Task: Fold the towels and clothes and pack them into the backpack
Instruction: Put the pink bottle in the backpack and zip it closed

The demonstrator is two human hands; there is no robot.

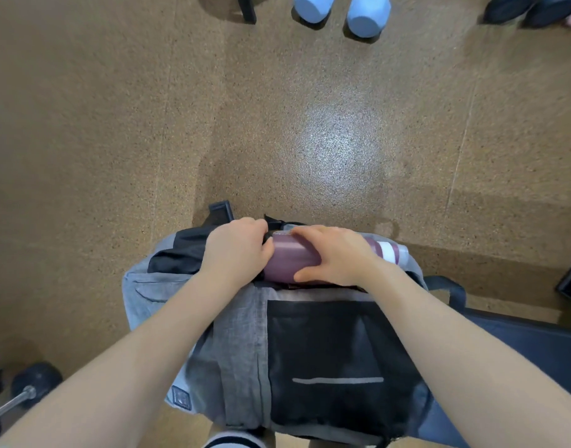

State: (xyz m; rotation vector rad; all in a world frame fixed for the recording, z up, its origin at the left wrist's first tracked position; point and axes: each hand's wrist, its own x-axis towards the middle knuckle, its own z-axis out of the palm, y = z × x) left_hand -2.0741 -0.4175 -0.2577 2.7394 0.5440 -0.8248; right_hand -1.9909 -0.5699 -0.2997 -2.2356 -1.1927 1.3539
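A grey backpack (239, 344) with a black mesh front pocket lies below me, its top opening facing away. A maroon folded item (289, 260) with white stripes at its right end sits in the opening. My right hand (334, 255) lies over it, fingers curled around its far and near sides. My left hand (237, 250) is fisted at the opening's left side, gripping the dark edge of the backpack next to the maroon item. Black fabric (174, 257) shows inside the opening on the left.
The floor is brown and speckled. A black dumbbell (32, 388) lies at the lower left. Two light blue dumbbell heads (342, 11) and a pair of dark shoes (530, 8) sit at the top. A dark padded bench (520, 350) is at the right.
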